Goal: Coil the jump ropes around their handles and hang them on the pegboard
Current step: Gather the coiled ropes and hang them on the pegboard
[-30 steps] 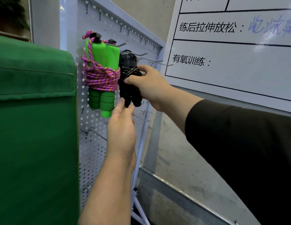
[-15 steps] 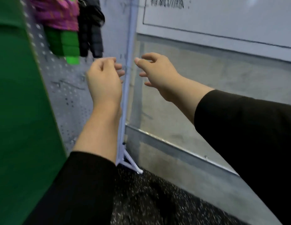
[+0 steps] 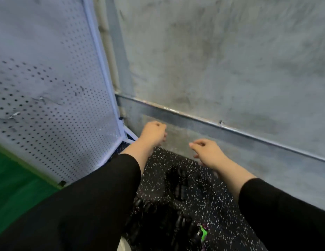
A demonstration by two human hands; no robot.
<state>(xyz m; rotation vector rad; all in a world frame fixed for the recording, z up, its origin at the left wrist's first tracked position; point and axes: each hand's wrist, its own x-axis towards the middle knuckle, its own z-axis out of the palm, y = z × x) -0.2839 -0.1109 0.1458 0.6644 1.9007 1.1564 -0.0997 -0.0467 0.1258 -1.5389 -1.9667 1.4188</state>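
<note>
Down on the black white-speckled rubber floor (image 3: 221,211), near the bottom edge of the head view, lie the jump ropes I judge are left to do: blurred black ribbed handles (image 3: 179,185) in the middle of the floor, more black handles (image 3: 145,205) closer to me, and a bright green tip with a bit of purple cord (image 3: 203,231) at the lower edge. None of these looks coiled, though blur keeps me from being sure. The white perforated metal pegboard (image 3: 49,87) stands at the left, against the grey concrete wall (image 3: 212,60); the part in view carries no rope.

My left hand (image 3: 153,134) hangs with fingers loosely curled, holding nothing. My right hand (image 3: 206,151) is relaxed and empty too, fingers slack. Both hover above the floor near the wall's foot, apart from the ropes, which lie below and nearer me.
</note>
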